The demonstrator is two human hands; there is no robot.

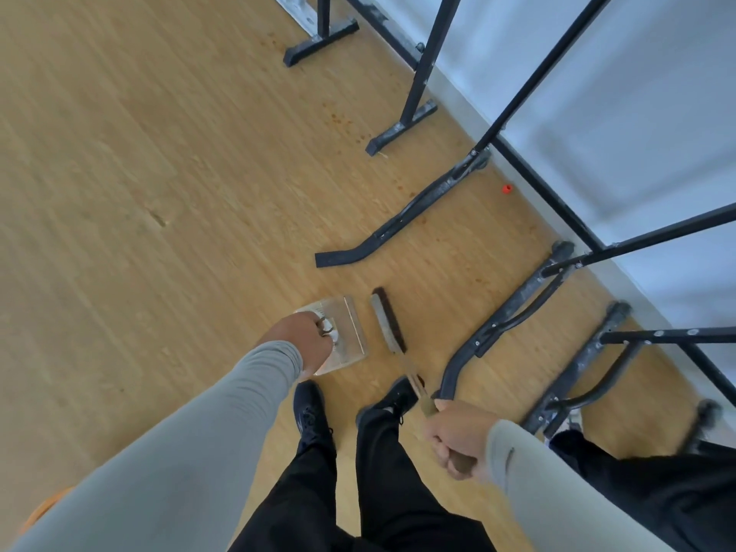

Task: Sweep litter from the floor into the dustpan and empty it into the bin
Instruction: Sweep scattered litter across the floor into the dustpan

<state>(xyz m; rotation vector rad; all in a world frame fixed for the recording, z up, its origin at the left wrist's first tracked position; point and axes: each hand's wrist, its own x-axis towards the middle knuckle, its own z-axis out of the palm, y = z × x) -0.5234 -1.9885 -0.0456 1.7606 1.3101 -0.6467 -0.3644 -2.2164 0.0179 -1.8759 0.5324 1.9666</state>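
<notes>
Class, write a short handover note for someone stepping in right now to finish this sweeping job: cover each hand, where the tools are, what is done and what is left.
Left hand grips the dustpan by its handle; the pan sits at floor level in front of the shoes.
Right hand grips the broom handle; the brush head is on the floor just right of the pan's open edge.
Done: tools lined up. Whether any litter is in the pan cannot be told.
Left: brown specks and a small red piece lie among the black frame legs by the wall. Sweep them in, then empty into the bin, which is not in view.
</notes>
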